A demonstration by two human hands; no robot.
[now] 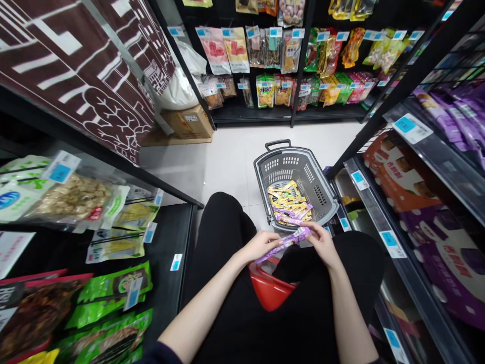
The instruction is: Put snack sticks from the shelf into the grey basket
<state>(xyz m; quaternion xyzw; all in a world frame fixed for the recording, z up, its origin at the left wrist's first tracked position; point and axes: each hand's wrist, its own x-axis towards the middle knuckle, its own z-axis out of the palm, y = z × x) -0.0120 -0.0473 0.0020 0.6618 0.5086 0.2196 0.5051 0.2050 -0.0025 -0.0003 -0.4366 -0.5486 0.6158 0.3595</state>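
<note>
A slim purple snack packet [284, 243] stretches between my two hands, just above my lap. My left hand [261, 246] pinches its left end, and my right hand [322, 243] grips the other end. Beyond it on the floor stands a grey shopping basket [322, 189], its handle folded to the far side. Inside lie several yellow snack packets [290, 202], with a purple one near the close rim. Under me shows part of a red stool [269, 290].
Shelves with purple packets [450, 119] and large snack boxes [443, 253] run close along my right. Bagged foods [109, 288] fill the left shelf. A cardboard box [189, 123] sits at the back left, beside a rack of hanging snack bags [237, 50].
</note>
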